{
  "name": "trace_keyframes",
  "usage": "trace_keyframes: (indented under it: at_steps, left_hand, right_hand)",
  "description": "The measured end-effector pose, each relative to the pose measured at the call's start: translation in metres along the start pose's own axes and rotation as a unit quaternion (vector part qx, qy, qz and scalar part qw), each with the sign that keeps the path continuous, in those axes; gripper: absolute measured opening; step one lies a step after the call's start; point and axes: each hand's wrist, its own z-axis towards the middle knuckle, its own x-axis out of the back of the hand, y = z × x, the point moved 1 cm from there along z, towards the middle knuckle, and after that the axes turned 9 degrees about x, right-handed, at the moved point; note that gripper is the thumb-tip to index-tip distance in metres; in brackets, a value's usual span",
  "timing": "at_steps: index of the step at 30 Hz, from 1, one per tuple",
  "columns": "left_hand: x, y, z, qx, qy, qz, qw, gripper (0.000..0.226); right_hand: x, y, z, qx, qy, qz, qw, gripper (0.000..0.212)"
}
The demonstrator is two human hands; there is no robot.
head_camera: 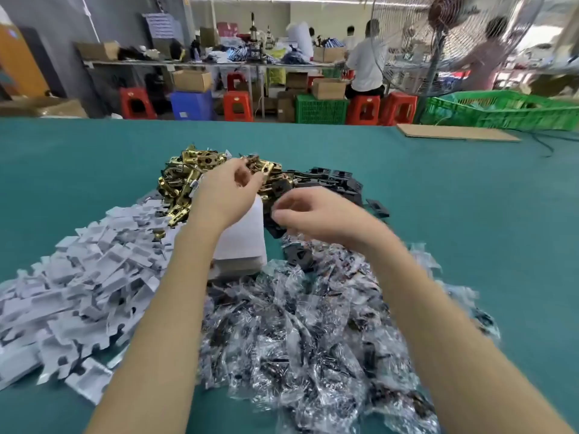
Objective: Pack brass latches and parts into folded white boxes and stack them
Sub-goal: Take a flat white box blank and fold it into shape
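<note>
The left hand reached forward over the white boxes, its thumb and fingers pinched on a brass latch at the near edge of the latch heap. That heap lay just beyond and to the left of this hand, so a piece could be plucked without stretching. The held latch seemed to run its long axis away from the wrist and a little rightward, its rounded end pointing off from the fingertips, though blur made this uncertain.

The right hand hovered just right of the boxes with its fingers curled around something dark, likely one of the black parts piled directly beyond it; motion blur hid exactly what it gripped. The boxes stood between the two wrists, probably kept central so both hands could drop pieces in from either side.

Flat white blanks spread left of the left forearm, and bagged parts lay beneath the right forearm, each supply seemingly kept on the side of the hand serving it. All rested on the green tabletop.
</note>
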Motion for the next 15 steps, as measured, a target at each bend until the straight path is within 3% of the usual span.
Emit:
trace_keyframes:
  at_steps: [3,6,11,15]
  left_hand:
    - [-0.004,-0.011,0.006,0.007,0.048,0.082,0.995,0.031]
    - [-0.012,-0.021,0.009,0.069,0.011,0.139,0.988,0.039]
    - [-0.021,-0.02,0.011,0.077,-0.028,0.127,0.988,0.038]
    - [-0.022,-0.02,0.009,0.064,-0.029,0.151,0.986,0.033]
  right_hand:
    - [-0.028,0.0,0.031,-0.023,0.057,-0.002,0.998,0.047]
    - [-0.059,0.006,0.047,-0.012,0.055,-0.011,0.998,0.053]
    - [-0.06,0.03,0.053,-0.018,0.12,0.033,0.992,0.042]
    - [-0.055,0.043,0.054,-0.039,0.137,0.093,0.985,0.05]
